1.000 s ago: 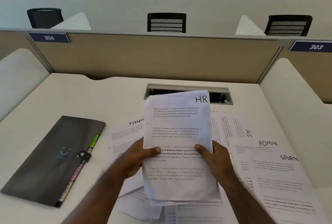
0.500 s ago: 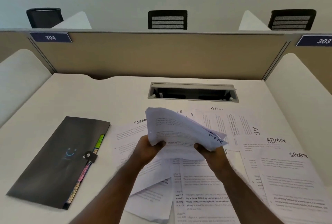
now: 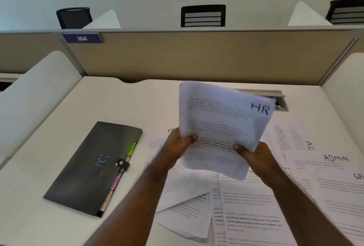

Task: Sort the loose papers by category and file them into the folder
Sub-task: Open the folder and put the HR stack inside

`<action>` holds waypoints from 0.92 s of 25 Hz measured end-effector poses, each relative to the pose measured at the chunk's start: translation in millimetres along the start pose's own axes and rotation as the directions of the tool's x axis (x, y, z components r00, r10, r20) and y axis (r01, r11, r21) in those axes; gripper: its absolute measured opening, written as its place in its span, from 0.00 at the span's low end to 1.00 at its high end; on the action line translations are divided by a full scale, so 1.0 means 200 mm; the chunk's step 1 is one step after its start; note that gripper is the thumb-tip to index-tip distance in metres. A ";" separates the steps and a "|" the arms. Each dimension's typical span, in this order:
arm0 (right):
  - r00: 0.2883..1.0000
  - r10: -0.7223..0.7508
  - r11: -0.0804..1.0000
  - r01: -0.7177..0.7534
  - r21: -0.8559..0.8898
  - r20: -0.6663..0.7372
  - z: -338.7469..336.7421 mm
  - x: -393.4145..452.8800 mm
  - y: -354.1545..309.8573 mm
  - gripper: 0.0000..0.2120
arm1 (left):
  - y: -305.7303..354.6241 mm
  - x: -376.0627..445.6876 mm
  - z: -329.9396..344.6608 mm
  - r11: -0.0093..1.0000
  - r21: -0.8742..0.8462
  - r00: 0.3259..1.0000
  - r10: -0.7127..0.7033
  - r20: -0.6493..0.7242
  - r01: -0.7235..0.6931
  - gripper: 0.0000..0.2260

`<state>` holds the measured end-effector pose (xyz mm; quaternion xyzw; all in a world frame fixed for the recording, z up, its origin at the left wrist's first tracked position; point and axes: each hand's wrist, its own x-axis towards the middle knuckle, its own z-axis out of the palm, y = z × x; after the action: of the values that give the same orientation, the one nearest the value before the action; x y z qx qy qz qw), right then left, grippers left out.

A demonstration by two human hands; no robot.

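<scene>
HR papers (image 3: 222, 125), flopped flat a moment ago, now stand lifted again, gripped by left hand (image 3: 177, 145) and right hand (image 3: 254, 155), seemingly squared for the closed folder (image 3: 92, 167).

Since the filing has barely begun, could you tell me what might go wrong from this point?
1. Both hands, left hand and right hand, grip the HR stack only at its lower edge, and its sheets look uneven; one might slip out onto the loose papers below and mix categories again.
2. The folder lies shut, its clasp fastened. Opening it probably needs a hand, leaving the bowed stack in one grip.
</scene>
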<state>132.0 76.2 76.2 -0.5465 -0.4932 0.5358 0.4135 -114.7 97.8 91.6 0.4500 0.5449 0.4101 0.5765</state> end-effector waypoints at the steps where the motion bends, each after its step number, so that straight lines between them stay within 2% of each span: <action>1: 0.999 0.009 1.000 -0.010 0.018 0.045 0.03 0.01 -0.02 0.08 | 0.03 0.00 -0.06 0.999 -0.039 0.999 -0.033 0.024 0.034 0.15; 2: 0.996 0.023 0.999 -0.025 0.031 0.091 0.08 0.02 -0.04 0.09 | 0.05 0.00 -0.12 0.995 -0.063 0.996 -0.077 0.052 0.080 0.16; 4: 0.987 0.046 0.995 -0.058 0.077 0.153 0.18 0.04 -0.03 0.22 | 0.06 -0.02 -0.25 0.981 -0.060 0.978 -0.177 0.109 0.184 0.13; 5: 0.985 0.074 0.989 -0.092 0.116 0.157 0.24 0.04 0.01 0.27 | 0.05 -0.04 -0.33 0.977 -0.052 0.974 -0.203 0.105 0.209 0.10; 6: 0.985 0.099 0.980 -0.122 0.160 0.142 0.30 0.05 0.05 0.25 | 0.03 -0.05 -0.42 0.980 -0.046 0.981 -0.191 0.036 0.192 0.09; 7: 0.985 0.121 0.970 -0.143 0.196 0.121 0.35 0.05 0.10 0.19 | -0.01 -0.05 -0.54 0.990 -0.023 0.980 -0.143 -0.137 0.141 0.07; 8: 0.984 0.144 0.960 -0.165 0.226 0.105 0.40 0.05 0.13 0.14 | -0.06 -0.07 -0.66 0.994 0.055 0.920 -0.070 -0.385 0.098 0.05; 9: 0.980 0.171 0.952 -0.190 0.239 0.100 0.45 0.04 0.18 0.13 | -0.12 -0.10 -0.80 0.971 0.201 0.785 0.023 -0.619 0.130 0.05; 10: 0.974 0.199 0.946 -0.221 0.236 0.112 0.50 0.02 0.21 0.13 | -0.21 -0.13 -0.94 0.896 0.360 0.670 0.101 -0.735 0.259 0.06; 11: 0.965 0.223 0.944 -0.249 0.218 0.136 0.54 0.00 0.24 0.13 | -0.30 -0.18 -1.04 0.780 0.481 0.656 0.122 -0.745 0.401 0.08; 13: 0.947 0.258 0.942 -0.290 0.169 0.189 0.60 -0.03 0.29 0.14 | -0.51 -0.25 -1.18 0.515 0.666 0.781 -0.012 -0.624 0.540 0.21; 14: 0.940 0.273 0.942 -0.304 0.142 0.205 0.63 -0.05 0.31 0.13 | -0.61 -0.28 -1.21 0.393 0.742 0.826 -0.090 -0.557 0.543 0.29; 15: 0.935 0.284 0.943 -0.313 0.116 0.211 0.66 -0.06 0.33 0.13 | -0.66 -0.29 -1.21 0.303 0.788 0.843 -0.131 -0.522 0.536 0.33; 16: 0.931 0.293 0.944 -0.318 0.090 0.216 0.68 -0.06 0.34 0.12 | -0.70 -0.30 -1.21 0.272 0.810 0.853 -0.130 -0.505 0.520 0.34; 19: 0.920 0.315 0.944 -0.330 0.025 0.233 0.73 -0.08 0.34 0.09 | -0.70 -0.28 -1.21 0.328 0.821 0.879 -0.073 -0.471 0.468 0.30; 23: 0.908 0.341 0.936 -0.353 0.006 0.243 0.76 -0.08 0.34 0.08 | -0.71 -0.27 -1.25 0.361 0.815 0.889 -0.118 -0.442 0.453 0.28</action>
<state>-11.8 37.6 -0.1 -0.5465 -0.4209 0.6745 0.2630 -370.0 27.8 -31.1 0.5142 0.8309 0.0080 0.2124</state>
